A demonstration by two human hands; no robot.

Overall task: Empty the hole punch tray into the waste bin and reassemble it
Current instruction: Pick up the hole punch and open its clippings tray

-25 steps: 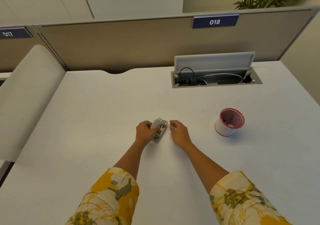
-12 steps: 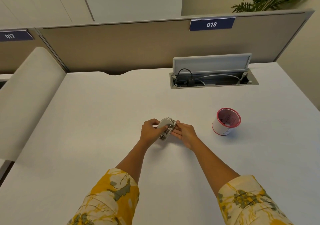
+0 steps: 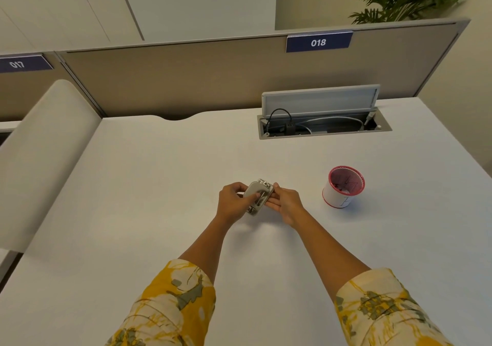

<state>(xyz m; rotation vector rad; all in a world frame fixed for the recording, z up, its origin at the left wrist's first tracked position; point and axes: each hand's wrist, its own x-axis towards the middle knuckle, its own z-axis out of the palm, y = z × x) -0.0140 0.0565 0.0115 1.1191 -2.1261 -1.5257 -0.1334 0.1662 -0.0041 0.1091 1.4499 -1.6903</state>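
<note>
A small grey metal hole punch [image 3: 258, 196] is held tilted just above the white desk [image 3: 159, 186], near its middle. My left hand [image 3: 232, 202] grips its left side with the thumb across the top. My right hand [image 3: 287, 204] holds its right edge, fingers under and along the side. Whether the tray is on the punch is hidden by my fingers. To the right stands a small white bin with a red rim [image 3: 343, 187], upright, with bits of paper inside.
An open cable box [image 3: 323, 122] with its lid up and wires inside is set into the desk at the back right. A tan partition [image 3: 186, 79] closes the far edge. A padded divider [image 3: 40, 154] borders the left.
The punch was under my left hand on the desk with my right hand apart. Now both hands hold it, lifted and tilted.
</note>
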